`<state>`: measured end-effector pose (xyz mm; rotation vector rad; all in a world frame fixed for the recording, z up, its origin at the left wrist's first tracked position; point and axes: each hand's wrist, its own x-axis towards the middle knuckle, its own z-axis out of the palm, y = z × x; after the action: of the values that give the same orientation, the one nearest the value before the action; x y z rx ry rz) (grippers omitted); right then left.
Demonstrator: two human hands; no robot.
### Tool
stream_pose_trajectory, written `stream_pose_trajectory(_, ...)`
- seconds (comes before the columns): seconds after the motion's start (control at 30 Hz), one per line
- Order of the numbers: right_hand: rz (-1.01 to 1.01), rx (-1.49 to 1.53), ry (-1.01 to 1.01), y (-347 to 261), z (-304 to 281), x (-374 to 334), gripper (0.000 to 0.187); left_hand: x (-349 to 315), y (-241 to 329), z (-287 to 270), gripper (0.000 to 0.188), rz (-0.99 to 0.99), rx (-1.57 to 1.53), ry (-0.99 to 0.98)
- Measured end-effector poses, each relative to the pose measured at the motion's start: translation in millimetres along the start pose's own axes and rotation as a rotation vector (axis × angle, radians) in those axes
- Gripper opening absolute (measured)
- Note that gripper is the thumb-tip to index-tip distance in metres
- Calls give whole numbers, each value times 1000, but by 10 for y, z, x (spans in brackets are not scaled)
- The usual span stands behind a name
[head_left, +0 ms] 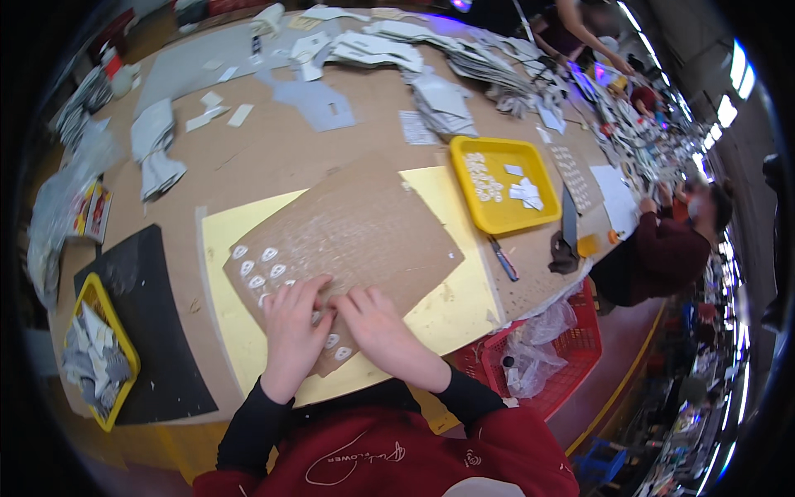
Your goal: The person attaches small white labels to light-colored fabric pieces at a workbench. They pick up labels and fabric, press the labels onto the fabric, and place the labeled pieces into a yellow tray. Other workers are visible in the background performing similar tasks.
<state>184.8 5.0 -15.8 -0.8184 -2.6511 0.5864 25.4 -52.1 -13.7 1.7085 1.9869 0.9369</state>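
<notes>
My left hand (294, 323) and my right hand (377, 327) meet over the near part of a brown board (356, 224). The fingers of both are bent and pressed close, with the tips almost touching at the board's surface. What they pinch is small and hidden behind the fingers. Small white rounded-triangle pieces (269, 254) with a dark mark in the middle lie in rows on the board, left of my left hand. Two more white pieces (342, 353) show between my wrists. Under the board lies a pale yellow sheet (464, 298).
A yellow tray (517, 221) with similar white pieces stands at the right, near a pen-like tool (503, 259). On the left, a yellow basket (127, 356) holds grey and white scraps. Stacked white panels (377, 51) line the far side. A red crate (563, 373) stands below the right edge.
</notes>
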Motion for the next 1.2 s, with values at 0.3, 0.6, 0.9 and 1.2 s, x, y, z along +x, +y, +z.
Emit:
stream_pose_trajectory(0.3,55,296,-20,101,43,-93,47,-6,-13,60,47,25,30,6)
stream_pose_trajectory(0.6,204,723,-67,267,-72,-102,43,-14,-11,87,48,47,62,7)
stream_pose_trajectory(0.9,-89,273,73,214,77,-198,35,-23,19,108,49,64,65,15)
stream_pose_trajectory(1.2,-27,367,638,289,-263,-437,24,-24,41,106,49,73,115,6)
